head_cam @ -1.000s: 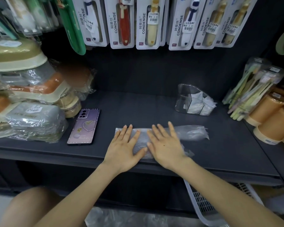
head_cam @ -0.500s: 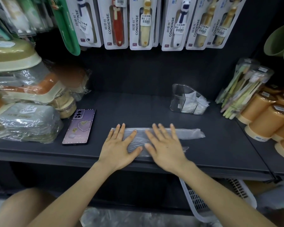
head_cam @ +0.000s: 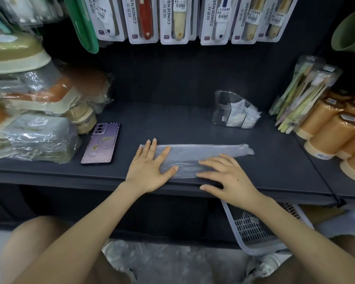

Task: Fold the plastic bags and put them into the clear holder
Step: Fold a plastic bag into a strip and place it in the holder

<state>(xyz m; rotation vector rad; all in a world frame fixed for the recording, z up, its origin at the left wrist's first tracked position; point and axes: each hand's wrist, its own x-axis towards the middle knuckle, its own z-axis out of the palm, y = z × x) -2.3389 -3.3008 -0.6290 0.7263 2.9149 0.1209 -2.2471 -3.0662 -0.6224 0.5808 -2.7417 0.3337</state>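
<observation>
Head view: the plastic bag is a long strip running left-right on the shelf. Your left hand pins its left end and your right hand the middle, fingers straight and flat, gripping nothing. The free end lies right of your right hand, toward the clear holder.

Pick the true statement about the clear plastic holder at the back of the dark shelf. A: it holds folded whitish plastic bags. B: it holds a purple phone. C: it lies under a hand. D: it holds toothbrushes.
A: folded whitish plastic bags sit inside the clear plastic holder, which stands upright on the dark shelf.
</observation>
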